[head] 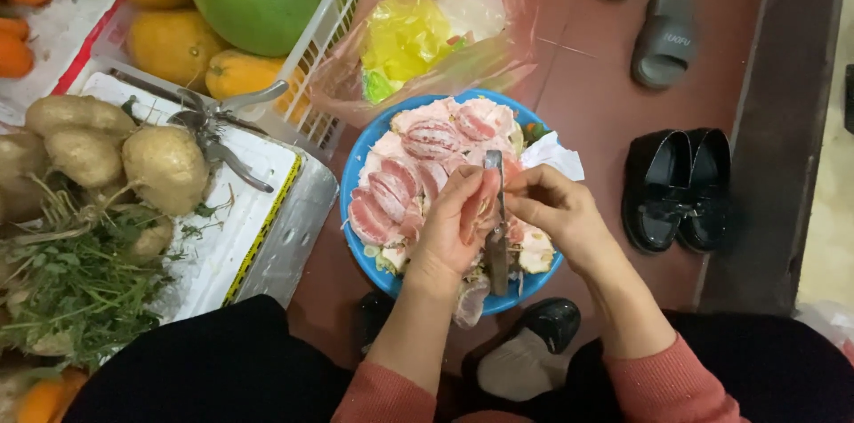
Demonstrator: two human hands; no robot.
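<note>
My left hand holds a pink pomelo segment over a blue bowl. My right hand grips a small knife, its blade lying against the segment and its dark handle pointing down toward me. The bowl is heaped with peeled pink pomelo segments and pale peel scraps. Both hands hover above the bowl's near half.
A clear plastic bag with yellow and white scraps lies beyond the bowl. To the left, a white foam box bears root tubers, greens and metal shears. A white basket holds pomelos. Grey slippers and black shoes lie on the right.
</note>
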